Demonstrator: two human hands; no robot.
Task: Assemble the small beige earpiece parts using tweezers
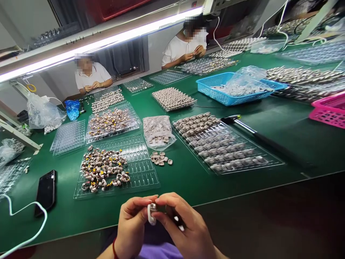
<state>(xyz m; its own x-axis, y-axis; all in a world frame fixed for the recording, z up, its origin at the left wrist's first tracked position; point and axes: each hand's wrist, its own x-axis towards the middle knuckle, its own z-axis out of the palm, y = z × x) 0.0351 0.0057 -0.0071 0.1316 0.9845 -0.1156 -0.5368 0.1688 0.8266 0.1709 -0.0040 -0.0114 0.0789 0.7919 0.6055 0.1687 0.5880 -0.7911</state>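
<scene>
My left hand and my right hand meet at the near table edge, both pinched on one small white and silver part. Just beyond them lies a clear tray with a heap of small wired parts on its left half. A few loose beige shells lie to the tray's right, in front of a clear bag of shells. A long clear tray of rowed beige parts sits to the right.
A black phone and white cable lie at left. More trays of parts cover the green table. A blue basket, a pink basket and a black-handled tool are at right. Two people work across the table.
</scene>
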